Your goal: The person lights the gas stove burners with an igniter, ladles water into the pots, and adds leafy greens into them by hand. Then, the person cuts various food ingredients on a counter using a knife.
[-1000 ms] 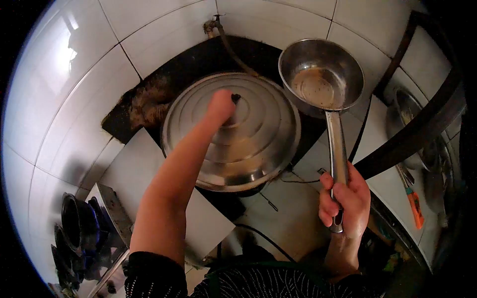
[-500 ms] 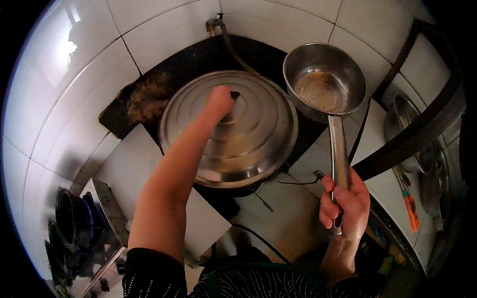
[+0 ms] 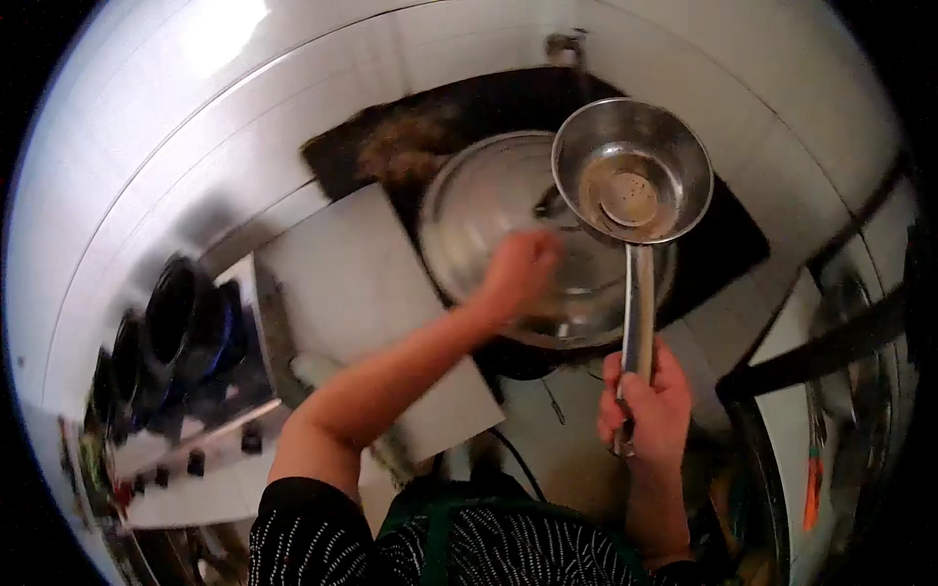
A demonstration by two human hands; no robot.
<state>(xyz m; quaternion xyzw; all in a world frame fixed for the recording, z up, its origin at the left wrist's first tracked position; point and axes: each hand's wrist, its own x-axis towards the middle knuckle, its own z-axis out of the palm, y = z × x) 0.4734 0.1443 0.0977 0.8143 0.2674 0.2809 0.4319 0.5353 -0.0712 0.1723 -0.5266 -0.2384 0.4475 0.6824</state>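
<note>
My right hand (image 3: 650, 405) is wrapped round the handle of a metal dipper (image 3: 635, 176), a deep round bowl like a small saucepan. A thin brownish residue or a little liquid shows on its bottom. The dipper hangs over the right part of a large round metal lid (image 3: 479, 220), hiding some of it. The lid lies over a wide vessel set in a black stove top. Its dark knob (image 3: 549, 202) stands just beyond my left hand (image 3: 523, 273), which is apart from the knob and above the lid. Motion blurs the left fingers.
A pale board (image 3: 332, 254) lies left of the stove. Farther left is a gas cooker (image 3: 191, 479) with dark pans (image 3: 179, 308). A tap (image 3: 565, 47) sits on the tiled wall behind. A black bar (image 3: 821, 342) and an orange-handled tool (image 3: 812, 488) are at the right.
My left hand has let go of the lid's knob and drawn back towards me. The dipper is still in my right hand, now overlapping the lid. The whole view has turned left.
</note>
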